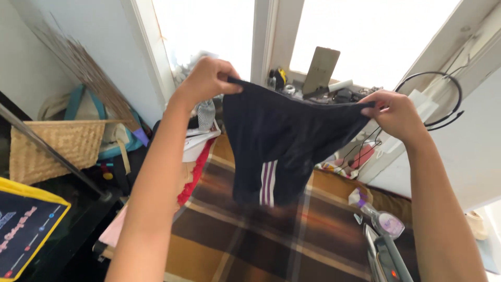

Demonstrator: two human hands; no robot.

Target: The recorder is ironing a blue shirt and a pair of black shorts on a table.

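A brown plaid blanket (250, 235) covers the surface below the window. Above it hangs a pair of dark shorts (276, 141) with pale side stripes, held stretched at the waistband between both raised arms. The left hand (209, 81) pinches the waistband's left end, fingers closed over the cloth, wrist bent. The right hand (396, 115) pinches the opposite end likewise. A clear spray bottle (381, 216) lies on the blanket, lower right.

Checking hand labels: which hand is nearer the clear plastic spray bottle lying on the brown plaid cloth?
Right. The right hand grips the dark garment above the clear plastic spray bottle on the brown plaid cloth. The left hand grips the garment's far corner, well away.
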